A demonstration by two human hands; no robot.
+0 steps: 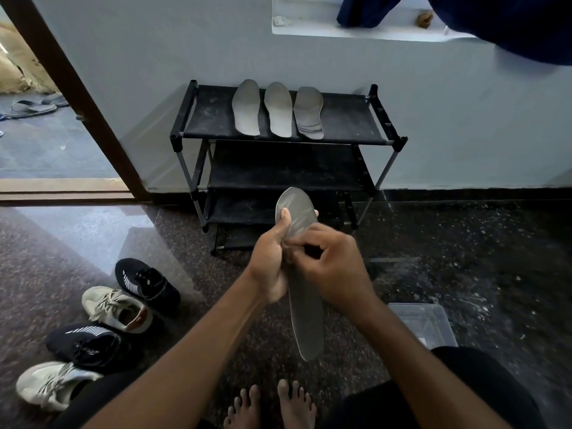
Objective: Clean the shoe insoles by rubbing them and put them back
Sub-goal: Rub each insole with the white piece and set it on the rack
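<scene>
Standing insole: a grey insole is held nearly upright in front of the shoe rack, its toe end up against the lower shelves and its heel end down towards the person.
Left hand: the left hand grips the insole's upper half, thumb laid on the front face and fingers wrapped behind, one fingertip showing at the far edge.
Right hand: the right hand has its fingers curled, thumb and fingertips pinching the insole's middle just beside the left hand.
Bare feet: two bare feet rest on the floor, nearer than the insole's heel end.
Rack top: three insoles lie side by side on the top shelf, toes to the wall.
Left of rack: four shoes, two black and two beige, sit in a loose row on the floor.
Right of rack: a clear plastic box stands on the floor by the person's right knee.
Beyond rack's left: sandals lie outside an open doorway.
</scene>
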